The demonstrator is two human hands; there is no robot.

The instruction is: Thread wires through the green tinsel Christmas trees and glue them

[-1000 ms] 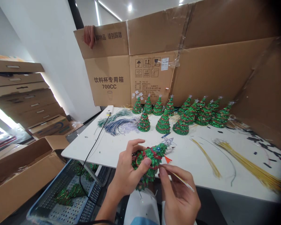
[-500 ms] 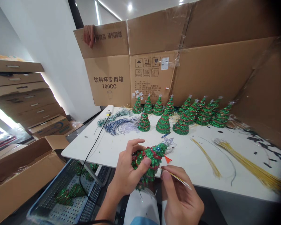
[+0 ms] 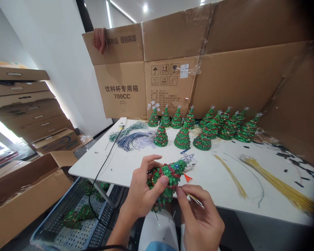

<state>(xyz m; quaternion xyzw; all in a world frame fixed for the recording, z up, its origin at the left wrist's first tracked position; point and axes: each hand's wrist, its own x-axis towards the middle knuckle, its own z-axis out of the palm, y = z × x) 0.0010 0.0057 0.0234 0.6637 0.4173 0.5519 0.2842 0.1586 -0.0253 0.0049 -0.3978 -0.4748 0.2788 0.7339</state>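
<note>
My left hand point(image 3: 143, 190) is closed around a small green glitter Christmas tree point(image 3: 170, 174) with red garland, tilted with its tip to the upper right. Pinched between the thumb and fingers of my right hand point(image 3: 200, 212) is a thin yellow and white wire point(image 3: 195, 199). Those fingertips touch the tree's right side, and the wire's front end is hidden there. A clear star point(image 3: 188, 158) shows right at the tree's tip. Just beyond it lie an orange-red piece point(image 3: 187, 177) and a pen-like tool point(image 3: 190, 167).
Several finished-looking trees point(image 3: 182, 137) stand along the back of the white table point(image 3: 151, 150), before a tall cardboard sheet point(image 3: 172, 45). Yellow wires point(image 3: 274, 177) lie right, blue wires point(image 3: 133, 138) left. A black cable point(image 3: 104, 160) crosses the left edge above a blue basket point(image 3: 49, 223).
My right hand has moved slightly left, bringing the pinched wire and fingertips up against the tree. The left hand and the tree have stayed in place.
</note>
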